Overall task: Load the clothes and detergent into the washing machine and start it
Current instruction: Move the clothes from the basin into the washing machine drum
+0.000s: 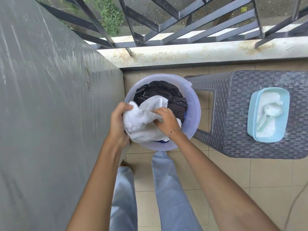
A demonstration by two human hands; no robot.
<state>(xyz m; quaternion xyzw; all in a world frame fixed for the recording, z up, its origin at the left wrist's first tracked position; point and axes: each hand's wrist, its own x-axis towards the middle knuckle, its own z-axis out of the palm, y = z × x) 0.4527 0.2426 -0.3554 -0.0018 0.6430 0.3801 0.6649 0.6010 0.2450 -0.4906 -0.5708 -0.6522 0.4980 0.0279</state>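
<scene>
Home balcony used for laundry. I stand on a tiled floor (233,180); metal railing (200,18) on a stained ledge (183,54) at 12 o'clock, basin (195,105) of clothes (160,92) before me, plastic stool (233,117) bearing a powder tub (285,104) at 3 o'clock.

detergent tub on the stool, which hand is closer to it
Right. The right hand grips the white towel on the side facing the detergent tub; the left hand grips its far side.
</scene>
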